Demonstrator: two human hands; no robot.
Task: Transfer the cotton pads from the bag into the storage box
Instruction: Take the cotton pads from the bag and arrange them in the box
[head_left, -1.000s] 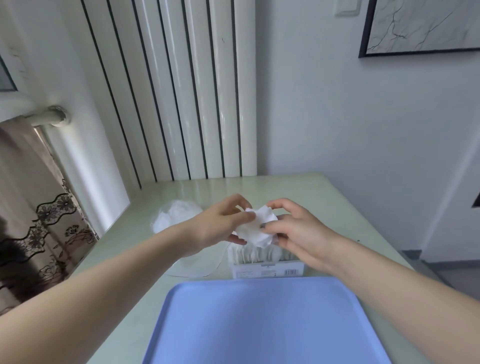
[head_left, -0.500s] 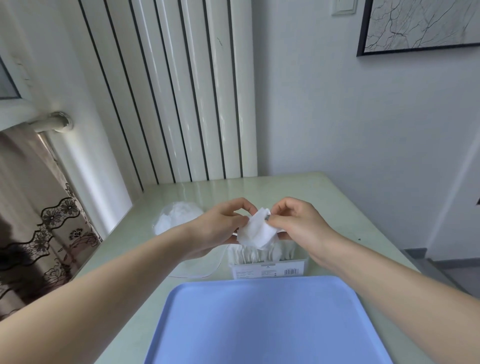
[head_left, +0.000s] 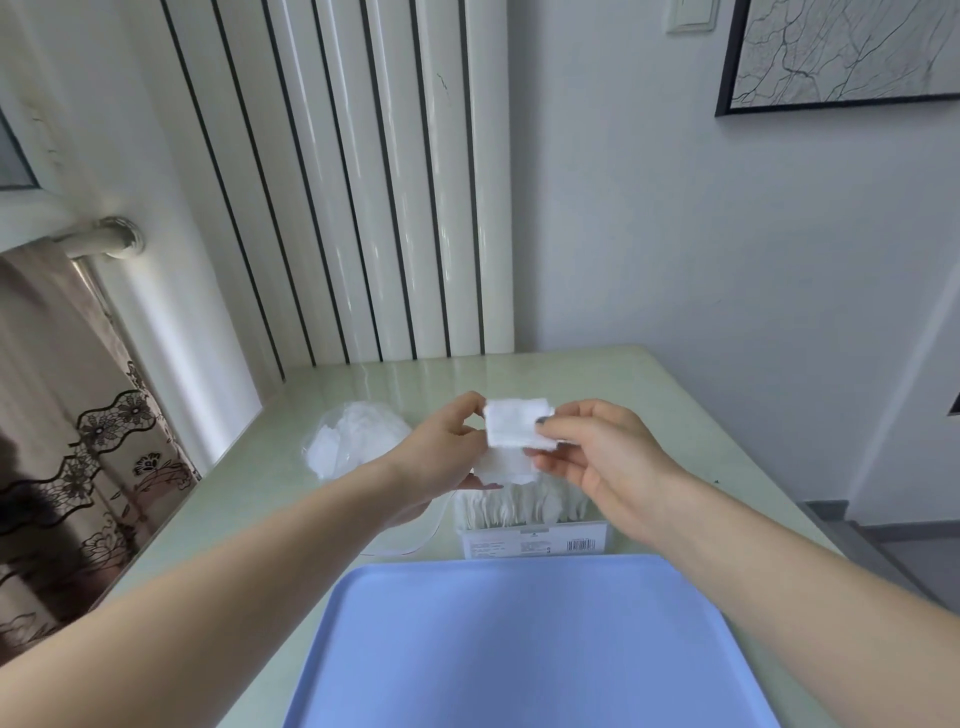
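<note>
Above the storage box, both hands hold a small stack of white square cotton pads (head_left: 514, 428). My left hand (head_left: 444, 452) pinches its left edge and my right hand (head_left: 597, 457) pinches its right edge. The clear storage box (head_left: 535, 538) stands on the table just under the hands, with several pads (head_left: 514, 506) standing on edge inside. A clear plastic bag of cotton pads (head_left: 353, 439) lies to the left, partly behind my left wrist.
A blue tray (head_left: 530, 649) fills the near table between my forearms. The pale green table (head_left: 675, 395) ends at a radiator (head_left: 337, 182) and white wall behind. A clear lid (head_left: 415, 535) lies left of the box. A curtain (head_left: 62, 441) hangs at far left.
The crumpled pads have been straightened into a flat stack and lifted slightly. My hands have moved a little apart, each now holding one edge.
</note>
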